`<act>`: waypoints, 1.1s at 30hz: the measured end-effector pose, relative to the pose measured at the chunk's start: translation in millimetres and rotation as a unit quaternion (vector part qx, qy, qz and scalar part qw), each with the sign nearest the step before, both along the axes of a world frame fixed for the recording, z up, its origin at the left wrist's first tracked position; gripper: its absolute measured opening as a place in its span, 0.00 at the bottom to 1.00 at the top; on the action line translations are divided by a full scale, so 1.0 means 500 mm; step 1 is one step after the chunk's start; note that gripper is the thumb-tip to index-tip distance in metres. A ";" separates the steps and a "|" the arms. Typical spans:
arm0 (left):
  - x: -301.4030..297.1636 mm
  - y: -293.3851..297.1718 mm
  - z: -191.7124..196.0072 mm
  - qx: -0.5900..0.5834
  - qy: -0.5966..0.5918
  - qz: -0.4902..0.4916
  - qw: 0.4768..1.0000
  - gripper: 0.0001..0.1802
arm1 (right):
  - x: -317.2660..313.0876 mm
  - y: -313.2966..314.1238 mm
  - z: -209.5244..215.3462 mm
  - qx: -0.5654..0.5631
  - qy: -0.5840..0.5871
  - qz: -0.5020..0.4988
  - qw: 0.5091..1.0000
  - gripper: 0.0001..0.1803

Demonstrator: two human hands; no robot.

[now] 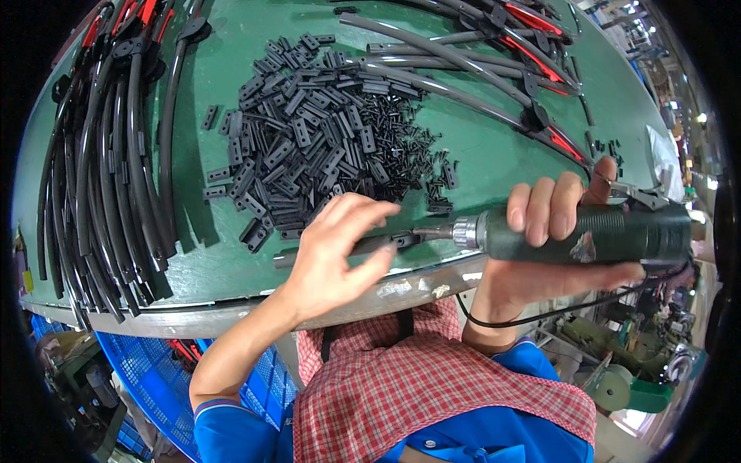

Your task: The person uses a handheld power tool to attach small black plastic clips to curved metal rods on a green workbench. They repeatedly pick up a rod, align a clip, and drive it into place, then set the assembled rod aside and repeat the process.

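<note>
We see the right hand [552,220] wrapped around a dark green electric screwdriver [587,234], with the fingers closed over its body and the thumb under it. The tool lies almost horizontal, and its metal tip points to the left, toward a small black clip [407,239] that sits on a dark grey strip [351,248] near the front edge of the green worktop [478,154]. The tip seems to touch the clip, but the view here is small, so we are not fully sure.

The left hand [340,251] rests on the same strip, just left of the clip. Its fingers are loosely spread and press the strip down; it does not pinch anything.

Behind the hands, in the middle of the worktop, we see a large heap of black plastic clips [316,131] with many small black screws [421,166] at its right side. At the left lie many long curved black strips [116,170] in a bundle. At the far right are more grey strips with red parts [525,54]. A black cable [556,309] hangs from the screwdriver, below the worktop edge.
</note>
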State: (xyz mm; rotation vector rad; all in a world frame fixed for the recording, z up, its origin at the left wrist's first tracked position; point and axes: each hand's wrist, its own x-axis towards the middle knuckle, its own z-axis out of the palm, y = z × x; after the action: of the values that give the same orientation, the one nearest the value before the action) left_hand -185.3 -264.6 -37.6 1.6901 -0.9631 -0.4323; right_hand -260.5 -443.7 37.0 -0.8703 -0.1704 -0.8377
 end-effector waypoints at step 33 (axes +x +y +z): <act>-0.018 0.061 0.030 0.030 -0.043 0.037 0.998 0.19 | -0.163 -0.027 -0.045 0.205 0.170 0.054 0.962 0.41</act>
State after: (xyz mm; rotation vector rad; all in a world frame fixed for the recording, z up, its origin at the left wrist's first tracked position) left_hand -194.4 -233.9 -22.5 1.8052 -0.9536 -0.3454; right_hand -341.8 -457.4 14.5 -0.5937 0.2489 -0.5804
